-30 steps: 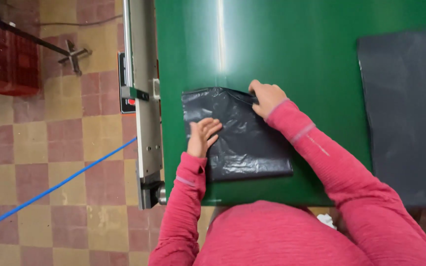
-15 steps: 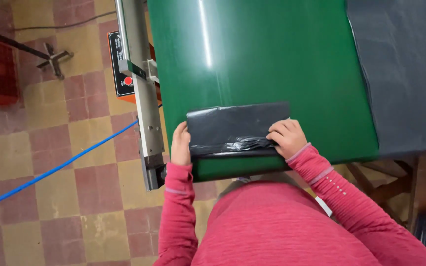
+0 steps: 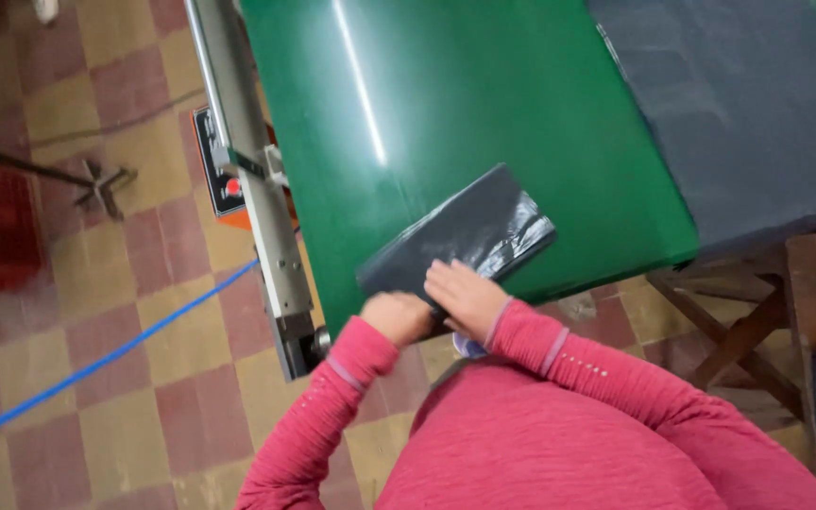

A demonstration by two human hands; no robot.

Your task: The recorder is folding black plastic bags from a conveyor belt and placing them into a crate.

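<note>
From the head view, a folded black plastic bag (image 3: 465, 241) lies slantwise at the lower centre of the frame, on the near edge of the green desk (image 3: 484, 104). The right hand (image 3: 463, 297) rests flat on the bag's near end, fingers spread, pinching nothing. The left hand (image 3: 399, 316) is curled at the same edge; whether its grip closes on the film I cannot tell. A good fold here seems to need flat palm pressure, edges aligned, and trapped air smoothed out. A dark sheet (image 3: 748, 104) covers the upper right; a metal rail (image 3: 257, 208) runs along the desk's left.
</note>
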